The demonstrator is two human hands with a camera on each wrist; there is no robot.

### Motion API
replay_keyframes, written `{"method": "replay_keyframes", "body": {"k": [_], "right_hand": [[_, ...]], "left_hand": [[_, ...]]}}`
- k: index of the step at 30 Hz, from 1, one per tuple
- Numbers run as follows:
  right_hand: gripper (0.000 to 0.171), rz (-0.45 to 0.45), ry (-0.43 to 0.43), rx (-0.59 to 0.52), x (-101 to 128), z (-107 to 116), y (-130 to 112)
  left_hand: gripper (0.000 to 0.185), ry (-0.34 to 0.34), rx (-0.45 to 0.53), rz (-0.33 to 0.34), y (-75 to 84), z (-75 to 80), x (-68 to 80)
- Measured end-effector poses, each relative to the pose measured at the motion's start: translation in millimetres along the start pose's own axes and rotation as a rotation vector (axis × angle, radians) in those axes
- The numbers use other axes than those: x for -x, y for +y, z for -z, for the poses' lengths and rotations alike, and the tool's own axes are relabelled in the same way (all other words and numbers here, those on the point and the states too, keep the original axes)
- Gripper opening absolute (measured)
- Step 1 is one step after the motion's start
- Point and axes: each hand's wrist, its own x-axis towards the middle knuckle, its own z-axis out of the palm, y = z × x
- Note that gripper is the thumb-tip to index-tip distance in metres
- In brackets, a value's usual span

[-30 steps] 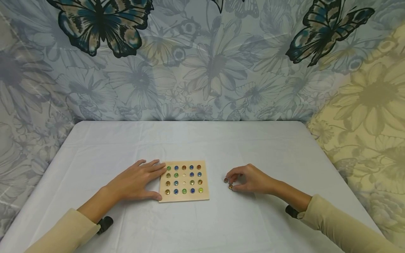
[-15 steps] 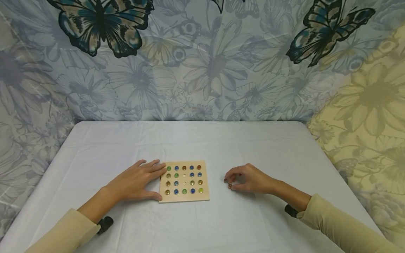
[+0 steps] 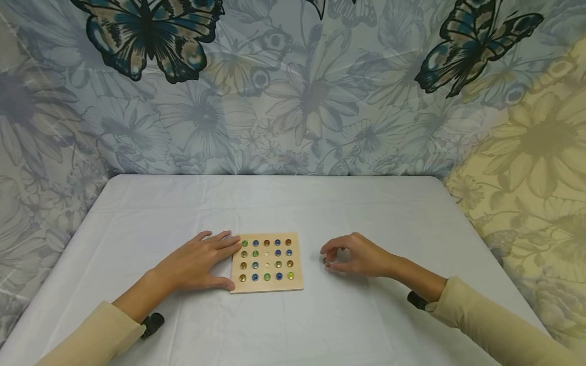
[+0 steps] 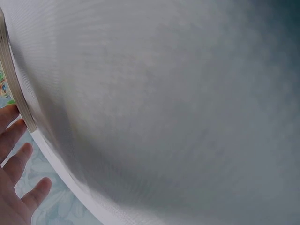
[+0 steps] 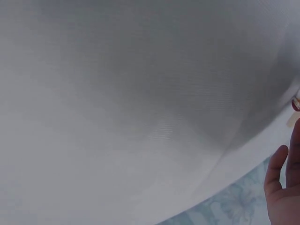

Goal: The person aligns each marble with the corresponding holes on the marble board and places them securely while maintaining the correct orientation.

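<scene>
Left hand [image 3: 197,264] flat, fingers straight, touching the wooden board [image 3: 267,262]; right hand [image 3: 354,255] curled, pinching a marble [image 3: 326,261] just above the table [image 3: 293,203]

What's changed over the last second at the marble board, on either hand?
The right hand has lifted slightly and shifted a little toward the wooden board; its fingers have curled round the two loose marbles, so only a dark one now peeks out at the fingertips. The left hand stays flat against the board's left edge. The board and its marbles, with two empty holes, are unchanged.
</scene>
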Motion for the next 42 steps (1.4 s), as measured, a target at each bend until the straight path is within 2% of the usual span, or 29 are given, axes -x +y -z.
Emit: {"method": "replay_keyframes", "body": {"k": [15,24,30,37,42], "right_hand": [[0.031,-0.003,-0.031,0.014,-31,-10,-22],[0.031,0.057,0.014,0.039,-48,-15,-29],[0.032,0.084,0.029,0.049,-60,-23,-31],[0.028,0.088,0.0,0.012,-71,-32,-42],[0.027,0.109,-0.019,0.041,-81,-38,-48]], "left_hand": [[0.095,-0.008,-0.004,0.001,-1.1,-0.7,-0.5],[0.093,0.013,-0.012,-0.016,-1.1,-0.6,-1.2],[0.094,-0.004,-0.003,-0.007,-0.7,-0.6,-1.2],[0.095,-0.021,-0.007,0.005,-0.7,-0.5,-0.8],[0.095,-0.032,-0.001,0.01,-0.2,0.5,-0.9]]}}
